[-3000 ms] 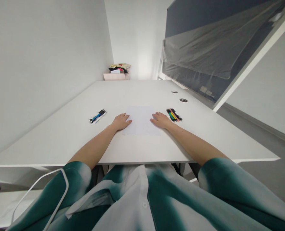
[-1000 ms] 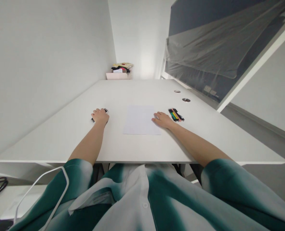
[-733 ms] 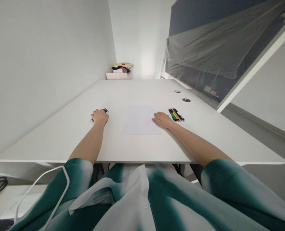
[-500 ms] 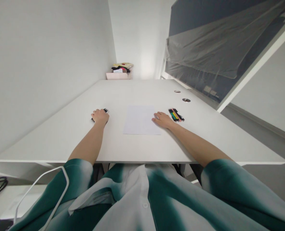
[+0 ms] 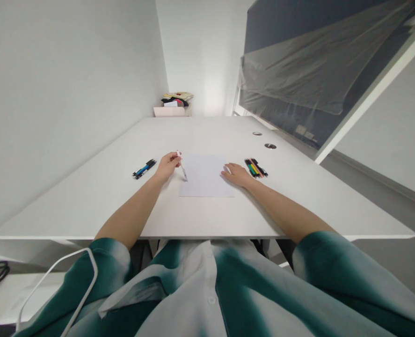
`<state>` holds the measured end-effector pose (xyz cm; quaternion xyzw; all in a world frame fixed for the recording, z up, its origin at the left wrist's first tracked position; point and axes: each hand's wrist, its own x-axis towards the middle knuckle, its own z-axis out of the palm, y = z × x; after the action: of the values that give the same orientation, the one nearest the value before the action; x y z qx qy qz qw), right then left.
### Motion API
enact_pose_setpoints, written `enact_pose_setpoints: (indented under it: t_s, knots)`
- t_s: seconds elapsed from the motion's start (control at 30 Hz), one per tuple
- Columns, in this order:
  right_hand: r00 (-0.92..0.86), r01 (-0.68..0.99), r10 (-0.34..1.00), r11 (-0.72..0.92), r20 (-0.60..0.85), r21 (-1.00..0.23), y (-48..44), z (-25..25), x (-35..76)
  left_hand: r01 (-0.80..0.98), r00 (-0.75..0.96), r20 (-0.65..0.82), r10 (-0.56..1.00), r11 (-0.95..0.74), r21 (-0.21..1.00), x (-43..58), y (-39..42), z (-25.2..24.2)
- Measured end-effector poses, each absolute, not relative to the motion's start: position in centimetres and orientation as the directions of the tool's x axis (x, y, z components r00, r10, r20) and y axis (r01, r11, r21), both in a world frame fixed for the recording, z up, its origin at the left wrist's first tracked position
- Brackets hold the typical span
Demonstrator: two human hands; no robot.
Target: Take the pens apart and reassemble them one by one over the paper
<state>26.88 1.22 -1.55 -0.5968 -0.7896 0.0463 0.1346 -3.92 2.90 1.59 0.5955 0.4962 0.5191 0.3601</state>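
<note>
Head view: the left hand (image 5: pixel 167 167) pinches a slim white pen (image 5: pixel 183 171) between its fingers, the pen's tip just beside the upper left corner of a blank sheet of paper (image 5: pixel 206 175) on the white table (image 5: pixel 193 135). The right hand (image 5: pixel 237 175) lies flat with loosely spread fingers (image 5: pixel 227 172) at the sheet's right edge, near a bundle of colored markers (image 5: pixel 255 167). Blue-and-black pens (image 5: pixel 144 168) lie left of the left hand.

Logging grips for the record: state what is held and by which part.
The left hand holds a slim pen by its barrel; the right hand holds nothing.
</note>
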Motion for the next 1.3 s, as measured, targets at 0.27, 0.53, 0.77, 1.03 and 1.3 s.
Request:
enact_pose_setpoints:
  t_s: [0.27,0.53,0.77,1.03,1.3]
  knots:
    - [-0.300,0.612,0.875,0.481,0.379,-0.627,0.2,-0.5,25.6,-0.182,0.089,0.124,0.988,-0.106,0.978,-0.9,1.0,1.4]
    - [-0.236,0.194,0.927,0.340,0.292,-0.920,0.5,-0.9,24.5,-0.267,0.154,0.007,0.988,0.035,0.963,-0.1,0.6,0.6]
    - [-0.156,0.037,0.972,0.183,0.176,-0.982,0.6,-1.0,25.0,-0.059,0.080,0.050,0.996,-0.045,0.997,0.3,0.5,-0.2]
    - [-0.117,-0.042,0.989,0.086,0.090,-0.995,1.1,-1.3,25.5,-0.031,0.087,0.021,0.996,-0.019,0.999,-0.8,1.2,-0.4]
    - [-0.125,-0.131,0.991,0.036,0.052,-0.991,0.9,-1.1,25.5,-0.044,0.083,0.005,0.997,-0.002,0.999,-0.8,1.2,-0.4]
